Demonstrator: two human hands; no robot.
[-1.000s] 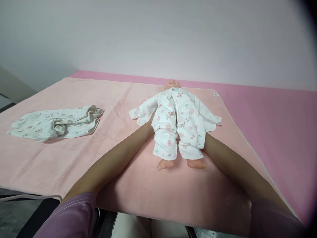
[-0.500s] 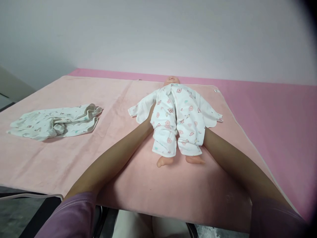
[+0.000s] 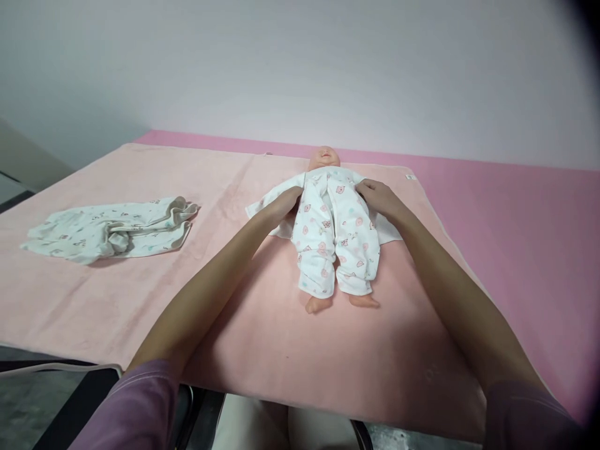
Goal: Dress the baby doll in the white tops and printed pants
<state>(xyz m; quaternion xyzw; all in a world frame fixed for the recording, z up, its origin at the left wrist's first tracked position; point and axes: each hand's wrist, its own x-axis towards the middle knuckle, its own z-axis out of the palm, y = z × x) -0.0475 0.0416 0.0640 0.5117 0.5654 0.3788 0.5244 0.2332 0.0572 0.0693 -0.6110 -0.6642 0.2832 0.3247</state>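
Note:
A baby doll [image 3: 325,157] lies on its back, its feet towards me. It wears a white long-sleeved top [image 3: 388,230] and white patterned trousers [image 3: 315,231], which reach up to its chest. My left hand [image 3: 287,201] is at the left edge of the trousers near the waist, fingers closed on the cloth. On the right side my right hand [image 3: 376,194] pinches the upper edge of the trousers. Some fingertips are hidden by the cloth. The doll's bare feet stick out below the trouser legs.
A crumpled white patterned garment [image 3: 112,232] lies to the left on the pink blanket [image 3: 262,350]. Behind the table stands a pale wall [image 3: 300,75]. A darker pink surface [image 3: 515,237] shows at the right.
Both hands have come out from beneath the trousers and moved up to the waist edges, where they now grip the cloth. The doll's chin and neck show more.

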